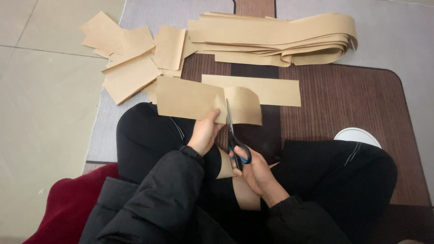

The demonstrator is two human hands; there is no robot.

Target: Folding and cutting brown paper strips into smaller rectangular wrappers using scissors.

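Observation:
My left hand (205, 132) pinches the near edge of a tan paper sheet (187, 98) held out over my lap. My right hand (255, 169) grips black scissors with blue-lined handles (234, 141), thumb and fingers through the loops. The blades point away from me and stand in a cut running up the sheet, just right of my left thumb. The part of the sheet right of the cut (246, 106) curls downward. A strip of the same paper (244, 192) trails back under my right wrist across my lap.
A folded pile of long tan strips (275, 38) lies at the far side of a brown rug (352, 104). Several cut rectangles (133, 58) are scattered at the far left. One loose strip (271, 88) lies flat behind the sheet. A red cushion (68, 203) sits near left.

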